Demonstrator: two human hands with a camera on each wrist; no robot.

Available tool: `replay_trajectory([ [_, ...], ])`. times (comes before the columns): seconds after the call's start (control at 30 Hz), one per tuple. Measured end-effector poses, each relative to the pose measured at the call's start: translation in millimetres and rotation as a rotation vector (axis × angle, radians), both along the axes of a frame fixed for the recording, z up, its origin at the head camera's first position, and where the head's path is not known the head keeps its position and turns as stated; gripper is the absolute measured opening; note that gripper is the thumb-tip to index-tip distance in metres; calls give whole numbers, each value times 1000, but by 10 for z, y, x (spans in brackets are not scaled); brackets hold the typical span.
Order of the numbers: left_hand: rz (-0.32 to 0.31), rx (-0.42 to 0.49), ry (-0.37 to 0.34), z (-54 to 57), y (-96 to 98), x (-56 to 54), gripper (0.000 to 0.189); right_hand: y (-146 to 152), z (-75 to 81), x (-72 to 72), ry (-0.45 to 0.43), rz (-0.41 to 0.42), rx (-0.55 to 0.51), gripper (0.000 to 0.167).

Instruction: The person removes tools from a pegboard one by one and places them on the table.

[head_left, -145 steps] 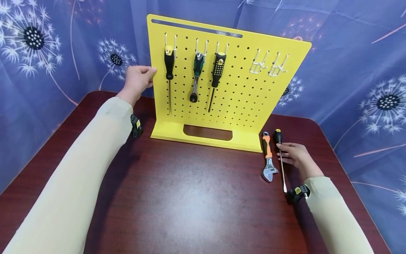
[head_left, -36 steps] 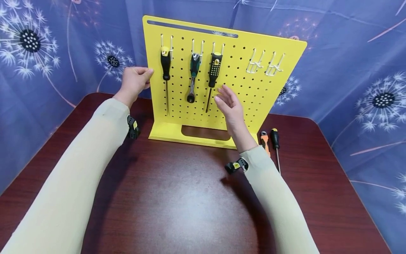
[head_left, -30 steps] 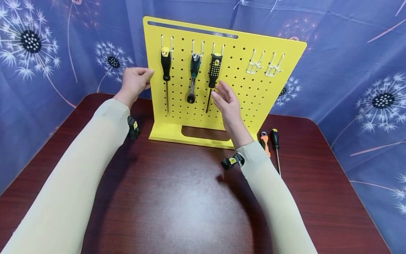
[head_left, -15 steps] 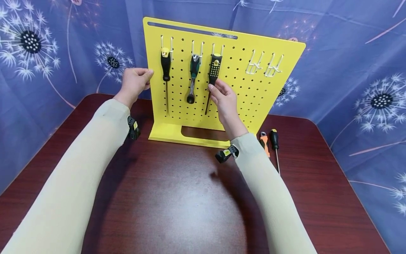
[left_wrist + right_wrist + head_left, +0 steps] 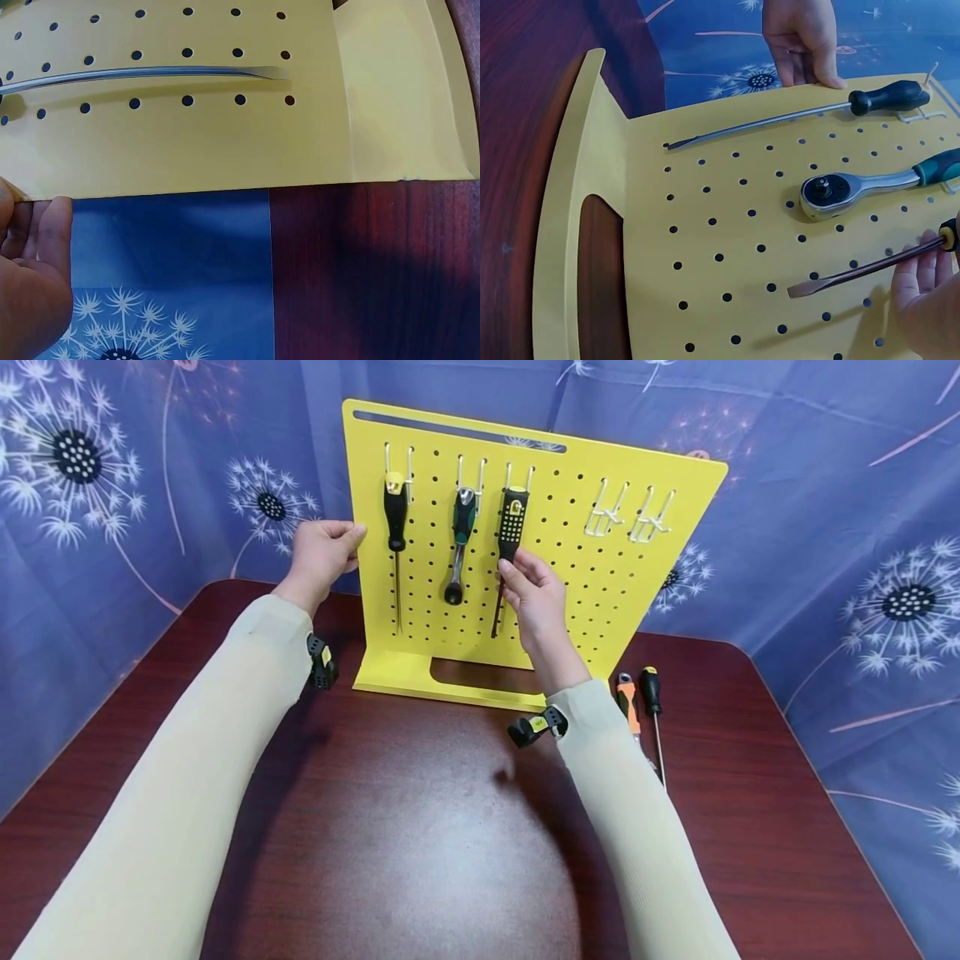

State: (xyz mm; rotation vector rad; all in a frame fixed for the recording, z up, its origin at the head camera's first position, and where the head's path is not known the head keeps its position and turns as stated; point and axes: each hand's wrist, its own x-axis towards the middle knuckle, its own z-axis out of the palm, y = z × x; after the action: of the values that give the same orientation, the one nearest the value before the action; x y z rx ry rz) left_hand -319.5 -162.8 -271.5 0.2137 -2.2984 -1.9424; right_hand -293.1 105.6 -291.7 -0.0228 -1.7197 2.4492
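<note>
My left hand pinches the left edge of a yellow pegboard, thumb in front. With thumb and fingers, my right hand grips a dotted black screwdriver at the lower end of its handle. In the right wrist view this screwdriver's flat blade stands off the board and casts a shadow on it. Its handle top is at a white hook; whether it still bears on the hook I cannot tell. To its left hang a green-black ratchet wrench and a black screwdriver with a yellow top.
Two white double hooks at the board's upper right hold nothing. On the dark red table, right of the board, lie an orange-handled adjustable wrench and another black screwdriver, partly behind the right sleeve. A blue curtain hangs behind.
My right hand has left the screwdriver lying on the table, moved left to the board and taken hold of the dotted screwdriver, which has shifted slightly. My left hand has stayed on the board's edge.
</note>
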Motion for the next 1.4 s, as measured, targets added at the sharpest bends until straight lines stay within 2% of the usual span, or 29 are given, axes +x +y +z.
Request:
replay_trajectory([
  [0.1, -3, 8, 8, 7, 1, -1, 31, 3, 27, 33, 0, 8, 0, 28],
  [0.27, -10, 12, 11, 9, -8, -5, 28, -3, 56, 77, -1, 16, -1, 14],
  [0.57, -20, 17, 34, 11, -14, 13, 27, 13, 55, 159, 15, 36, -6, 20],
  [1.13, -14, 16, 26, 0, -19, 14, 30, 53, 54, 370, 45, 81, -13, 20],
  [1.4, -15, 3, 28, 3, -9, 18, 31, 108, 5, 460, 71, 104, 16, 30],
])
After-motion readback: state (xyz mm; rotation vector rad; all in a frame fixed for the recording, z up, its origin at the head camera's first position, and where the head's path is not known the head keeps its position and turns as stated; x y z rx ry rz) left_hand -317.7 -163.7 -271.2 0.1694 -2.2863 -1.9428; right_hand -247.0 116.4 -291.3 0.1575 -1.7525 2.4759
